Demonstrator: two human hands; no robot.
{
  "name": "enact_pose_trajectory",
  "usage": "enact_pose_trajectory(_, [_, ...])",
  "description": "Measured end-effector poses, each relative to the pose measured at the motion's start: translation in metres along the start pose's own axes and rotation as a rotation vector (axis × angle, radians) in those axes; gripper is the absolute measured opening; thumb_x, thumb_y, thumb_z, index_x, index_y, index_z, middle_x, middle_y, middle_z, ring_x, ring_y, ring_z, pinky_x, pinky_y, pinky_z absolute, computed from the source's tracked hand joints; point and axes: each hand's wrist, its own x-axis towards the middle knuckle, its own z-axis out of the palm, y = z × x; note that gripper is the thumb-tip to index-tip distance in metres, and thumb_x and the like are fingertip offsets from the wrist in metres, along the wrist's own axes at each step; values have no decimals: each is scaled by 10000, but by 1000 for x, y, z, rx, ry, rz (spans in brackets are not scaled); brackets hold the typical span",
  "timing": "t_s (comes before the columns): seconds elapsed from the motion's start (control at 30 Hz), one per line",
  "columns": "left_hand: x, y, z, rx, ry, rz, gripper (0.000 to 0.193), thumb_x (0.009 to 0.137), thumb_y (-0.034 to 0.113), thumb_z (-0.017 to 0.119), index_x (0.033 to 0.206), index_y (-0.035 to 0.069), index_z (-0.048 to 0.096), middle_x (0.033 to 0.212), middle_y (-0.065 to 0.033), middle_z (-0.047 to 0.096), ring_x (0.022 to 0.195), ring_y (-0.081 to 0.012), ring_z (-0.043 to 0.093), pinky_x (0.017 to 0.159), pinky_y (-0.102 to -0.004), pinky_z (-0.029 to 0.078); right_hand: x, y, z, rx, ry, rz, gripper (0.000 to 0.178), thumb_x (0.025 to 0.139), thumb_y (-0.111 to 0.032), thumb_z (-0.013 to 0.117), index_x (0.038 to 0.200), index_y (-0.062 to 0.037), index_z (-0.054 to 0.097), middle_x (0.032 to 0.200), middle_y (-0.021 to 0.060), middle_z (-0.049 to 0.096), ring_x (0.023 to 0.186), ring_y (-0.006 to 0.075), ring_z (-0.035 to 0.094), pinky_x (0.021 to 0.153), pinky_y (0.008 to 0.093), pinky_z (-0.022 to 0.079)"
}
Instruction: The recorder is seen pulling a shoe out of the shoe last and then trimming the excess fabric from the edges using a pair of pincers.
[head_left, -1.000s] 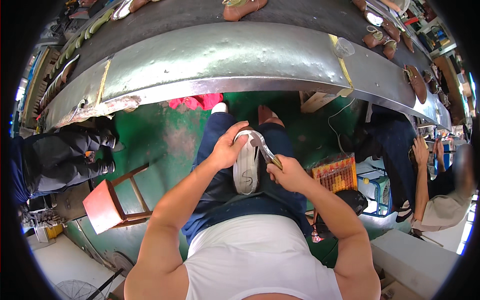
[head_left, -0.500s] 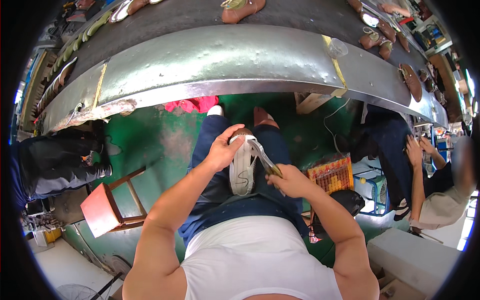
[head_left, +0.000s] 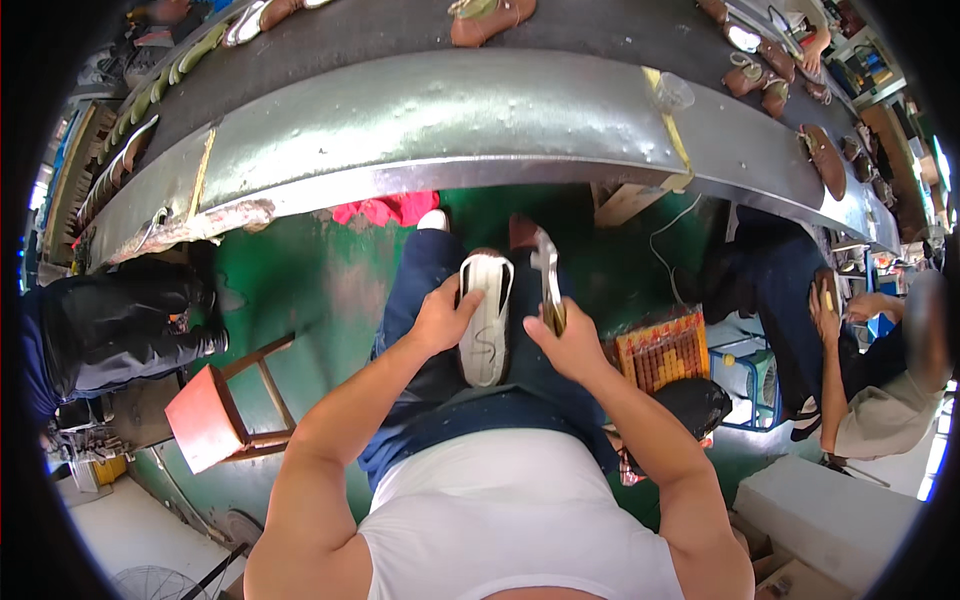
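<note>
On my lap lies a shoe (head_left: 487, 335), its pale underside turned up with a dark curved mark drawn on it. White edging runs round its far end, where a little brown shows. My left hand (head_left: 442, 318) is closed on the shoe's left side, thumb across the underside. To the right of the shoe, my right hand (head_left: 568, 340) grips a pair of metal lasting pliers (head_left: 547, 268) with yellowish handles. The pliers' head points away from me and stands apart from the shoe.
A metal-edged conveyor table (head_left: 430, 110) crosses ahead, carrying brown shoes (head_left: 490, 22). A red stool (head_left: 205, 420) stands left, a beaded seat mat (head_left: 662, 352) right. Red cloth (head_left: 388, 208) lies on the green floor. Another person's hand (head_left: 825, 312) works at far right.
The pliers have come off the shoe's far end and moved up and right. My left hand has slid from the toe down along the shoe's left side.
</note>
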Motion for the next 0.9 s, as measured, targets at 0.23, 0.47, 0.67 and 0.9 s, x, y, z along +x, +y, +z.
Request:
enact_pose_trajectory(0.23, [-9,23,-17,-268,-337,-38,422,926,15,458,1342,49,522,1087,-42,646,906,-125,625,765,-273,523,41,4,29,100,-43,148,669,753,-458,800,1051,92,564,858,182,674,758,267,677,733,358,544])
enact_pose_trajectory(0.47, [-2,31,-34,-541,-631,-371,659,825,-93,453,1457,93,426,1175,-68,630,998,-184,660,812,-348,581,32,40,18,315,-197,4,379,763,-65,628,1109,73,561,898,118,658,795,161,649,715,310,527])
enact_pose_trajectory(0.67, [-14,48,-7,-386,-406,-433,671,752,-79,502,1411,43,468,1120,-67,662,977,-174,664,808,-298,554,41,38,-1,520,-341,43,391,724,29,594,1113,53,574,923,75,641,821,144,603,745,292,511])
enact_pose_trajectory(0.9, [-41,24,1,-399,-620,-256,894,768,-30,667,1541,44,224,1419,-133,477,1307,-203,467,1067,-329,409,31,36,-15,658,-290,255,305,879,-51,630,1174,6,578,1002,71,673,824,128,645,731,296,527])
